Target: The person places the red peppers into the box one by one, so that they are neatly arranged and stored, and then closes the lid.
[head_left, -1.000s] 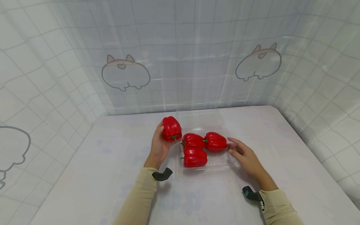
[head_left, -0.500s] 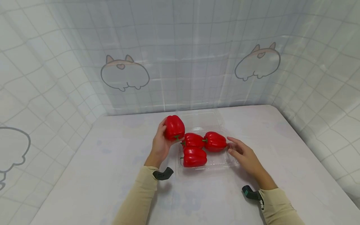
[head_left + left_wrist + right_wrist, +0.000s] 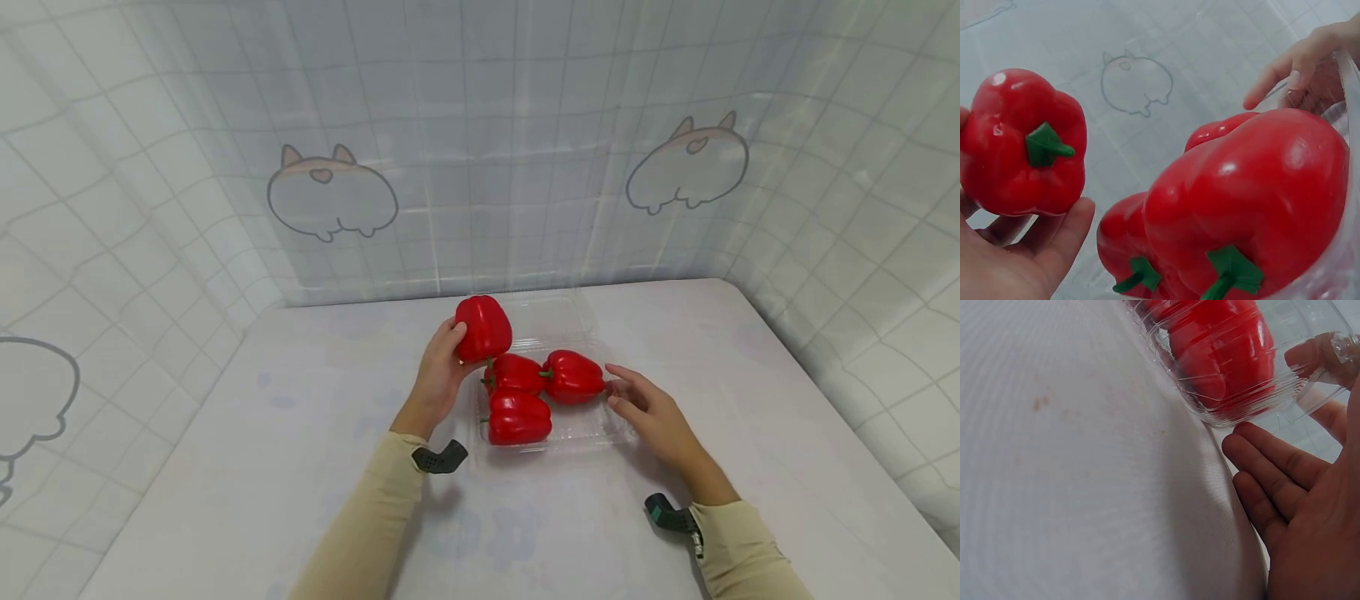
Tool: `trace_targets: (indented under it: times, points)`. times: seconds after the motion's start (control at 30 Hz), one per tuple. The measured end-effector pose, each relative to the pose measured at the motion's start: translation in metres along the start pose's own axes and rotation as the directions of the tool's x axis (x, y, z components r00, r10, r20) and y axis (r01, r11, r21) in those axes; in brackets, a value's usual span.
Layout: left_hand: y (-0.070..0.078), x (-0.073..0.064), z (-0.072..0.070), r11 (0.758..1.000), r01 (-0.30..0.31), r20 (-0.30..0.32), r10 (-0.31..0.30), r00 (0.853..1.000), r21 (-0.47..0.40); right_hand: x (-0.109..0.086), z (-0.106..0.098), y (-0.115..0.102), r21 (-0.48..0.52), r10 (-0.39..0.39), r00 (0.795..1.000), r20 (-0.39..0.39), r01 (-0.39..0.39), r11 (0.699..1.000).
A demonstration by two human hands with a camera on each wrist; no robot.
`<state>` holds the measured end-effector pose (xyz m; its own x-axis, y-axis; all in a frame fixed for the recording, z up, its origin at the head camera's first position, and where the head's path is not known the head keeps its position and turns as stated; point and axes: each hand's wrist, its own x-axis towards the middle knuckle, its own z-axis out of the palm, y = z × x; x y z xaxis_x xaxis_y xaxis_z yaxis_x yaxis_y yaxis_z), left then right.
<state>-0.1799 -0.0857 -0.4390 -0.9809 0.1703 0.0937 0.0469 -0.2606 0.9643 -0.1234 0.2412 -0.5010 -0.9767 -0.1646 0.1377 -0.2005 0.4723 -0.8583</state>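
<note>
My left hand (image 3: pixel 437 379) holds a red bell pepper (image 3: pixel 484 327) with a green stem, raised over the back left of a clear plastic clamshell box (image 3: pixel 581 427). In the left wrist view that pepper (image 3: pixel 1022 144) sits in the curled fingers, its stem facing the camera. Inside the box lie three more red peppers: one at the front left (image 3: pixel 519 418), one behind it (image 3: pixel 517 373), partly hidden, and one at the back right (image 3: pixel 573 377). Beside the box's right wall is my right hand (image 3: pixel 663 425), its fingers (image 3: pixel 1272 472) loosely extended along the plastic.
The box's transparent lid (image 3: pixel 547 315) lies folded back toward the far table edge. A pale cloth covers the table (image 3: pixel 300 467). Grid-patterned curtains (image 3: pixel 517 167) enclose the back and sides.
My left hand has carried its pepper rightward and slightly farther back, from the left of the box to over its back left part. The right hand and the other peppers stay in place.
</note>
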Motion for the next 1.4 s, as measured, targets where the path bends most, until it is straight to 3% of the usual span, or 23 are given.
trace_targets:
  times: [0.27, 0.43, 0.7, 0.97, 1.17, 1.4]
  points:
    - [0.006, 0.000, 0.006, 0.997, 0.006, 0.008, -0.007, 1.000, 0.076, -0.001, 0.001, -0.001, 0.007, -0.014, 1.000, 0.002, 0.014, 1.000]
    - [0.007, -0.001, 0.010, 0.993, 0.006, 0.044, -0.011, 0.999, 0.120, 0.000, -0.001, -0.001, -0.002, -0.011, 1.000, -0.004, 0.011, 1.000]
    - [0.010, -0.005, 0.014, 0.977, -0.016, 0.068, 0.002, 0.998, 0.211, -0.001, -0.006, 0.001, -0.038, -0.064, 0.998, -0.008, 0.063, 0.997]
    - [0.009, -0.004, 0.026, 0.965, 0.009, 0.089, -0.033, 0.995, 0.260, -0.003, -0.009, 0.004, -0.015, -0.099, 0.995, 0.014, 0.099, 0.995]
    - [0.007, -0.006, 0.037, 0.934, 0.030, 0.119, -0.077, 0.990, 0.357, -0.001, -0.008, 0.006, 0.026, -0.120, 0.992, 0.035, 0.120, 0.992]
    - [0.012, -0.005, 0.046, 0.864, 0.008, 0.185, -0.116, 0.976, 0.503, -0.001, -0.005, 0.006, 0.009, -0.116, 0.993, 0.037, 0.116, 0.993]
